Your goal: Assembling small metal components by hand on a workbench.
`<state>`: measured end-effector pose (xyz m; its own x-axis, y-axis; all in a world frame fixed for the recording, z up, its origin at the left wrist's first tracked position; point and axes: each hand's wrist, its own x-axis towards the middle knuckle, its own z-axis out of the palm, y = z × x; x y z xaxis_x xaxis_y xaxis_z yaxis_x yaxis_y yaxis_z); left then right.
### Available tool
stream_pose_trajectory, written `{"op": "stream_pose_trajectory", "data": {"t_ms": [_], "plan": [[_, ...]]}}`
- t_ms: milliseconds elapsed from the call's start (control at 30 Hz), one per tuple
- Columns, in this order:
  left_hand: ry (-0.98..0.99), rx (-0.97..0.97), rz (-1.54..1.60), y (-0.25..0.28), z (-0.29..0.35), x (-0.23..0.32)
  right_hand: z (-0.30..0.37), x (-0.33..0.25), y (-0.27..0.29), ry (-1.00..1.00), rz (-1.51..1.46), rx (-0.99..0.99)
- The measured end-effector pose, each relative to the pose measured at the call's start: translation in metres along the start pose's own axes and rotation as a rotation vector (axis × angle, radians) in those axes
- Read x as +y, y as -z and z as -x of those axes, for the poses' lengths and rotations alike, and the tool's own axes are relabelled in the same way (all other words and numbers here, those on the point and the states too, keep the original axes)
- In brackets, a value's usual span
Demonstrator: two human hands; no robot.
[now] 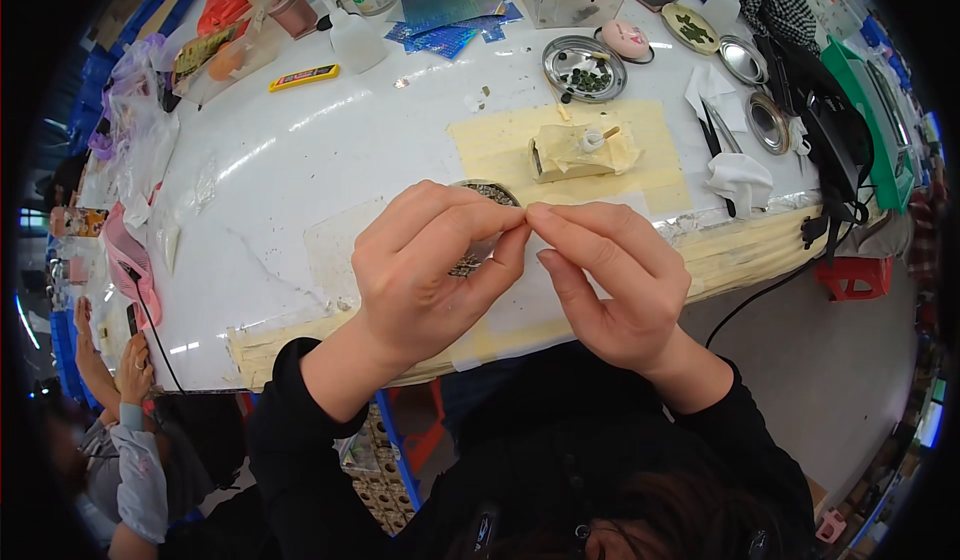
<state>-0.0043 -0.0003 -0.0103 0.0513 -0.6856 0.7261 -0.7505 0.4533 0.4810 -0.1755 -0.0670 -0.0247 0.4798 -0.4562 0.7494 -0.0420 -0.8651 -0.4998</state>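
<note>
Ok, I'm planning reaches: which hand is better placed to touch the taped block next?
Probably the right hand: it is nearer the taped block, which lies roughly ahead of it; the left hand sits farther left.

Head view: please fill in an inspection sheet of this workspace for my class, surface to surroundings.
Surface: white table, yellow tape along the near edge.
Job's things: round dish of small pieces, partly hidden by the left hand.
Clutter: white squeeze bottle, yellow packet, crumpled tissue.
Hands: left fingers meet those of the right hand; anything between is too small to tell.
Cables: black cable at left, another at right.
Surroundings: co-worker's hand at left, red stool at right.
</note>
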Motion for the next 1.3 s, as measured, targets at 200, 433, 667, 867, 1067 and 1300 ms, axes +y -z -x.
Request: {"op": "stream_pose_trajectory", "data": {"t_ms": [200,433,667,867,1067,1300], "plan": [[0.045,-0.009,0.003,0.001,0.000,0.003,-0.001,0.004,0.000,0.100,0.162,0.000],[-0.002,-0.021,0.002,0.003,0.000,0.002,0.005,-0.002,0.001,-0.486,-0.568,-0.033],[0.016,0.014,0.005,0.000,0.000,0.001,0.001,-0.002,0.002,-0.231,-0.260,-0.044],[0.004,0.013,0.006,0.001,0.000,0.000,0.002,-0.001,0.001,-0.182,-0.131,-0.004],[-0.035,0.014,0.008,0.002,-0.002,0.002,-0.011,0.019,0.021,-0.139,0.022,0.119],[0.047,-0.001,0.141,0.003,-0.001,-0.003,-0.029,0.049,0.032,-0.144,0.321,0.068]]}}
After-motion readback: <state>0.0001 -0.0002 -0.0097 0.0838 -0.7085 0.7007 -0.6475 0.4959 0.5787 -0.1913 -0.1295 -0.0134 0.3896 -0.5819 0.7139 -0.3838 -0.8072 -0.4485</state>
